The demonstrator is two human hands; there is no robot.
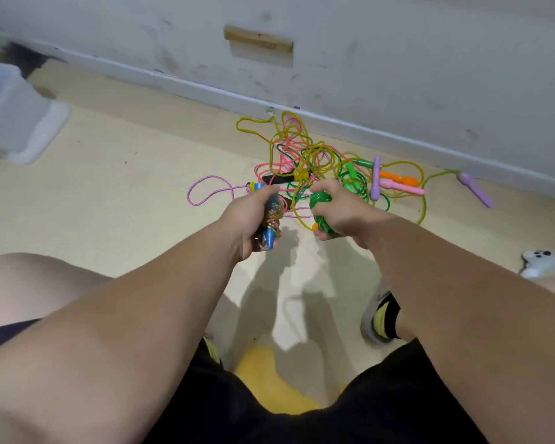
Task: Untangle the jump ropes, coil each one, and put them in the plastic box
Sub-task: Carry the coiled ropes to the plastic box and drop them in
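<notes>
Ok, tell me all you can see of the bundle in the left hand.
The bundle is a jump rope already wound up: two blue plastic-looking handles side by side with a thin pink speckled cord wrapped around them. A yellow cap shows at the far end and blue tapered tips point toward the person. The left hand is closed around its middle, holding it above the floor. A loose pink loop trails from its far end onto the floor, toward the tangled pile.

No readable text, label or number anywhere.
</notes>
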